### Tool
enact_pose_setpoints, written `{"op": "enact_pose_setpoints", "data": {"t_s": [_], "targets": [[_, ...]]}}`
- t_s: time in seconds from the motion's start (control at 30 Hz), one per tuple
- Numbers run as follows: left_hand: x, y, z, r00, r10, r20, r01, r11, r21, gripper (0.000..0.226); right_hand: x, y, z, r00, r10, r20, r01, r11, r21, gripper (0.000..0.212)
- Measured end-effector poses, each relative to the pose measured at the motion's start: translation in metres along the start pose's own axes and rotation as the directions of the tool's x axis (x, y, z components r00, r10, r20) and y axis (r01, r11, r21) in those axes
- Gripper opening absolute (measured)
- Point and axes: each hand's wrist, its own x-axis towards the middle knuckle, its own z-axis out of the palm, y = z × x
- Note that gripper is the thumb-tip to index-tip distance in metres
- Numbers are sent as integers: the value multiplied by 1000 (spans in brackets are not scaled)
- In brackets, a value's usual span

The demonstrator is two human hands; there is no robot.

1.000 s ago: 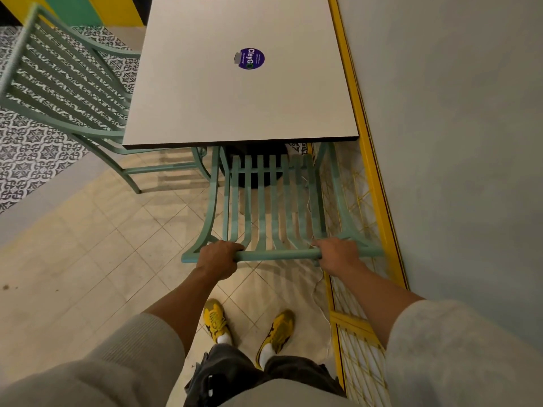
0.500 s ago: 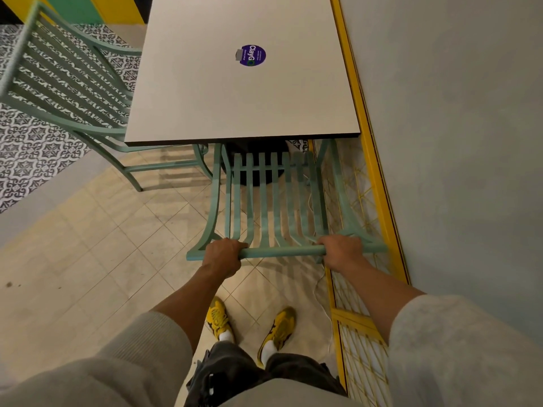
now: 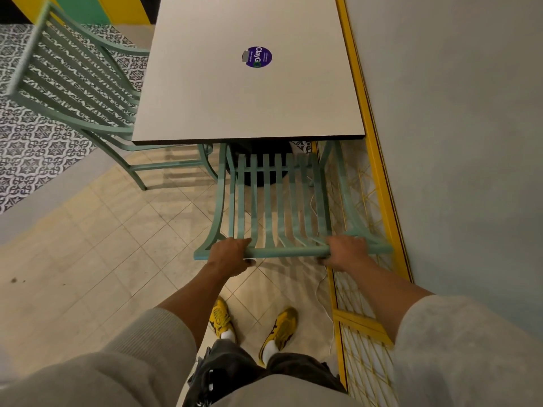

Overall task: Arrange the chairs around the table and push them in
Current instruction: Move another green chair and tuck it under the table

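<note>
A mint-green slatted chair [image 3: 279, 201] stands in front of me, its seat hidden under the near edge of the square grey table [image 3: 205, 92]. My left hand [image 3: 230, 255] and my right hand [image 3: 346, 251] both grip the chair's top rail, one near each end. A second mint-green chair [image 3: 76, 83] stands at the table's left side, angled, with its seat partly under the tabletop. A round purple sticker [image 3: 258, 57] lies on the table.
A grey wall [image 3: 458, 142] with a yellow frame and yellow mesh [image 3: 364, 356] runs close along the right of the chair and table. A thin white cable [image 3: 320, 286] trails on the tiled floor near my yellow shoes [image 3: 279, 330]. Patterned floor tiles lie at left.
The chair I hold has slid forward, further under the table's near edge, with both hands still on its top rail. The left chair has not moved.
</note>
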Motion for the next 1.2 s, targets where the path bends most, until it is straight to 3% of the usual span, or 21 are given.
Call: {"op": "enact_pose_setpoints", "data": {"t_s": [0.1,0.2,0.37,0.5,0.93,1.2], "targets": [[-7,-10,-6,1000,16,27,-18,999,49,102,-4,-8,-16,992,-67,110,67,998,8,112],[-20,-38,-19,1000,0,19,0,1000,16,115,-4,-35,-41,965,-218,145,214,976,42,125],[-41,-106,-48,997,-73,10,73,996,-54,132,3,-116,-88,910,-408,70,402,911,88,123],[-50,-169,-68,993,-119,12,120,988,-96,143,10,-184,-119,883,-468,23,467,883,44,121],[-89,-473,-124,964,-260,-55,245,949,-200,141,45,-468,-205,865,-500,-37,496,865,-72,108],[-73,-595,-174,953,-277,-125,258,954,-152,142,71,-597,-259,829,-547,-114,530,835,-149,105]]}}
